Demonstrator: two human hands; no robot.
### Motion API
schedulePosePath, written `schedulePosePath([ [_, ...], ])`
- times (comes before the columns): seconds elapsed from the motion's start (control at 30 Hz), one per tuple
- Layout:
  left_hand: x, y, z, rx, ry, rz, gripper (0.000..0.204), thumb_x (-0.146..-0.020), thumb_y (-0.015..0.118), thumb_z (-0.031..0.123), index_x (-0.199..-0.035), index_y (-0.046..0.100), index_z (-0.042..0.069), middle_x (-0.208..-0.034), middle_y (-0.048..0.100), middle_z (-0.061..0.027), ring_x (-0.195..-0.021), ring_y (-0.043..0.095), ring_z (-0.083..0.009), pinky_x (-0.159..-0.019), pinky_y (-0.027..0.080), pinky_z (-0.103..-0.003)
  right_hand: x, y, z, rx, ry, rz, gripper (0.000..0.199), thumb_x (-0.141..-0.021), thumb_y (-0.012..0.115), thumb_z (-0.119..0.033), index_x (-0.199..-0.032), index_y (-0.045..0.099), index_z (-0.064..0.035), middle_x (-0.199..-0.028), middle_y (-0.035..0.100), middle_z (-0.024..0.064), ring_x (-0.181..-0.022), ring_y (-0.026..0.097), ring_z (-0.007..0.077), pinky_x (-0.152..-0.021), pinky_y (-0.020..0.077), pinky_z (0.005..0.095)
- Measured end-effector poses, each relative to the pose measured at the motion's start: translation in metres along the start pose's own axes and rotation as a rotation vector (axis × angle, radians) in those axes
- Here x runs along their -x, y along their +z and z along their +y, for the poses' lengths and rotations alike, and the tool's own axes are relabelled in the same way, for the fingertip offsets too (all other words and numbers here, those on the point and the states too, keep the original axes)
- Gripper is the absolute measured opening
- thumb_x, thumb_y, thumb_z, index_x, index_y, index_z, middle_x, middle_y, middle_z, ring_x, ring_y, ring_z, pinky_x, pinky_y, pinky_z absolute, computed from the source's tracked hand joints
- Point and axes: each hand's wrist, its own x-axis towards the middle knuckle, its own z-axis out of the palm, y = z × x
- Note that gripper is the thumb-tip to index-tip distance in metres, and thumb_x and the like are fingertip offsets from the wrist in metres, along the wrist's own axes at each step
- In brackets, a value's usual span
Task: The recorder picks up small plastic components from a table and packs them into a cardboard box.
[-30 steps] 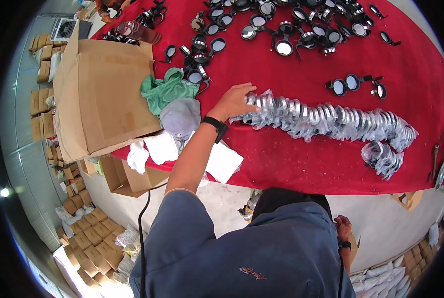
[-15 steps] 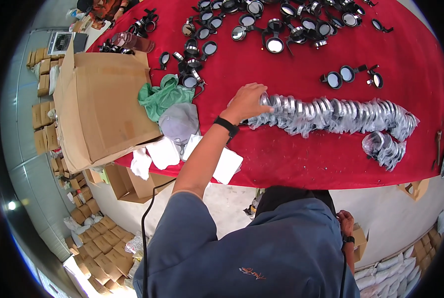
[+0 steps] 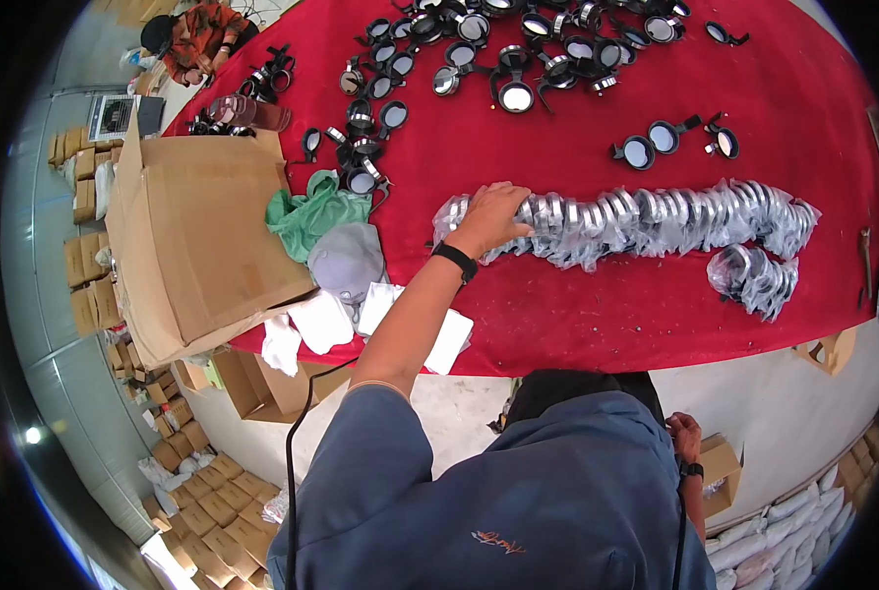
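Observation:
A long row of round mirrors in clear plastic bags (image 3: 646, 214), silver rims side by side, lies across the red-covered table. My left hand (image 3: 493, 218) reaches over the row near its left end. Its fingers lie over the far side and the thumb is on the near side, closed around bagged mirrors that the palm partly hides. More bagging shows just left of the hand. A shorter bagged group (image 3: 754, 280) lies below the row's right end. My right hand (image 3: 684, 433) is low beside my body with fingers curled; whether it holds anything is hidden.
Unbagged black mirrors (image 3: 515, 95) crowd the far side. A large cardboard box (image 3: 213, 226), green plastic bag (image 3: 311, 221), grey cap (image 3: 347, 261) and white cloths (image 3: 323, 323) are at left. A wrench (image 3: 864, 261) lies at right. Another person (image 3: 201, 44) sits far left.
The whole view has shifted and turned slightly, bringing more of the other person into sight. My left hand stays on the row, and more bagging shows to its left. My right hand stays low.

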Motion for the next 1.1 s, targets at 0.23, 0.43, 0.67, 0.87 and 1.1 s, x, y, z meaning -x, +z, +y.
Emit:
schedulePosePath([
  [0.23,-0.004,-0.006,0.016,-0.066,-0.052,-0.052,0.083,-0.084,0.092,0.036,-0.154,0.06,0.004,-0.151,0.066,-0.0223,-0.151,0.052,-0.0429,-0.127,0.038,-0.058,0.004,0.01,-0.002,-0.079,-0.038,0.008,0.032,-0.105,0.074,-0.022,-0.128,0.071,0.0004,-0.1,0.078,0.0087,-0.076,0.073,0.0144,-0.063,0.0575,0.031],
  [0.43,-0.023,-0.001,0.045,-0.076,0.024,-0.059,0.083,-0.086,0.09,0.036,-0.156,0.058,0.005,-0.152,0.066,-0.0199,-0.152,0.052,-0.0409,-0.127,0.036,-0.062,0.011,0.012,-0.004,-0.01,-0.01,0.04,0.038,-0.102,0.075,-0.024,-0.13,0.073,0.0023,-0.106,0.081,0.0123,-0.081,0.073,0.0163,-0.07,0.0584,0.0323],
  [0.67,-0.027,0.003,0.047,-0.105,0.018,-0.123,0.087,-0.082,0.091,0.04,-0.155,0.059,0.005,-0.155,0.064,-0.0186,-0.151,0.053,-0.0397,-0.128,0.037,-0.059,0.007,0.013,0.007,-0.144,0.027,0.021,0.032,-0.105,0.074,-0.017,-0.13,0.069,0.0032,-0.101,0.077,0.0107,-0.077,0.075,0.0178,-0.063,0.0586,0.032],
  [0.87,-0.045,0.015,0.079,-0.062,0.064,-0.105,0.098,-0.076,0.095,0.048,-0.154,0.058,0.004,-0.157,0.061,-0.0191,-0.15,0.053,-0.0405,-0.13,0.035,-0.061,-0.011,0.009,-0.008,0.161,-0.151,0.072,0.029,-0.1,0.075,-0.017,-0.12,0.074,0.0033,-0.102,0.08,0.0179,-0.082,0.079,0.025,-0.071,0.0625,0.0396],
  [1.1,-0.052,0.041,0.078,-0.149,0.082,-0.089,0.081,-0.075,0.095,0.05,-0.136,0.068,0.005,-0.134,0.071,-0.0171,-0.133,0.063,-0.0384,-0.122,0.042,-0.06,-0.04,0.102,-0.236,0.621,-0.948,-0.004,0.026,-0.096,0.077,-0.014,-0.116,0.074,0.0015,-0.109,0.076,0.026,-0.104,0.073,0.0487,-0.088,0.059,0.0552],
])
